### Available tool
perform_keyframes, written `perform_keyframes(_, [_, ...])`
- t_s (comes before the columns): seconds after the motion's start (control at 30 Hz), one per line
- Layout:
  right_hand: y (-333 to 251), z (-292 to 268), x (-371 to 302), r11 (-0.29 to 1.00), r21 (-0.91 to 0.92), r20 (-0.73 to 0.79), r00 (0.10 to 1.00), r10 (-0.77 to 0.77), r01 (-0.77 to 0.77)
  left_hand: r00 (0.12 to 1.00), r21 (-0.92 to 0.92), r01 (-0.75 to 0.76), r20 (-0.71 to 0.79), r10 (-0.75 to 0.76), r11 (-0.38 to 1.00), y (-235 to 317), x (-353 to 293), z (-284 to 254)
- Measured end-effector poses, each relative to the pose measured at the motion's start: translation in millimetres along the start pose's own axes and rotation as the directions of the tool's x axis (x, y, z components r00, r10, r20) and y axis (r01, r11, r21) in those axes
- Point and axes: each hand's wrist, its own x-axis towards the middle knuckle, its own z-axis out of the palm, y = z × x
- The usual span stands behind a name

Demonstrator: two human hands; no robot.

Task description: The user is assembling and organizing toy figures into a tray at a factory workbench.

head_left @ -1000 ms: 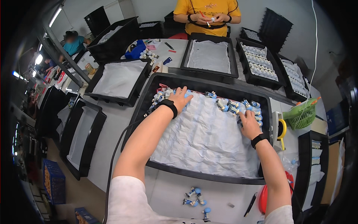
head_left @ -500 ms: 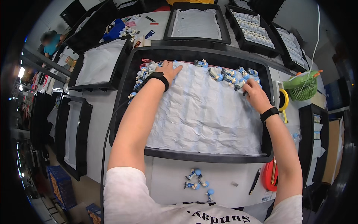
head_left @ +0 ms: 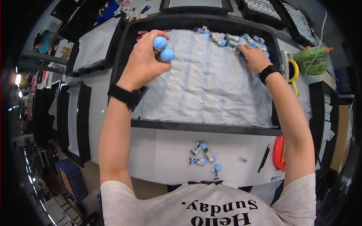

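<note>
My left hand [head_left: 140, 62] is raised over the left side of a black tray [head_left: 207, 128], closed around small toy figurines; two round blue heads [head_left: 167, 55] stick out between thumb and fingers, the bodies mostly hidden by the palm. At the far right of the tray, my right hand [head_left: 257, 59] has its fingers bent down onto a figurine in a cluster of blue-and-white figurines [head_left: 233, 38]. What its fingertips grip is partly hidden. Crinkled white paper [head_left: 200, 86] lines the tray. Another figurine [head_left: 202, 29] lies by the far wall.
Several loose figurines [head_left: 197, 161] lie on the white table in front of the tray, with a black pen [head_left: 264, 158] and a red object [head_left: 278, 152] to their right. A green basket [head_left: 316, 66] and yellow tape roll [head_left: 293, 70] stand right. Other black trays [head_left: 87, 124] surround the table.
My left hand has come up and toward me from the far left edge, now with figurines in it. My right hand remains at the right-hand cluster. The whole view has tilted, shifting the tray upward.
</note>
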Motion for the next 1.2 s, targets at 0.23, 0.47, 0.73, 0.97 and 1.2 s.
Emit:
perform_keyframes(0.23, [-13.4, 5.3, -8.0, 0.996, -0.080, 0.020, 0.999, -0.048, 0.050, 0.643, -0.063, 0.178, 0.763, -0.067, 0.982, 34.3, -158.8, 15.0])
perform_keyframes(0.47, [-13.3, -22.4, -36.3, 0.968, 0.226, -0.118, 0.983, 0.139, -0.110, 0.856, 0.360, -0.004, 0.484, -0.183, 0.933, 19.2, -227.7, 103.9])
perform_keyframes(0.73, [-132.2, -137.5, -165.6, 0.734, 0.630, -0.053, 0.957, -0.286, 0.254, 0.847, 0.439, -0.041, 0.492, -0.202, 0.898, 20.3, -242.6, 125.4])
perform_keyframes(0.97, [-166.5, -55.9, -240.5, 0.885, 0.312, 0.215, 0.882, -0.420, 0.345, 0.773, 0.034, 0.033, 0.633, -0.047, 0.999, 70.8, -176.6, 45.9])
perform_keyframes(1.2, [-184.0, -42.9, -238.0, 0.920, 0.148, 0.218, 0.895, -0.389, 0.364, 0.947, 0.180, -0.086, 0.320, 0.025, 0.980, 0.5, -63.2, 2.0])
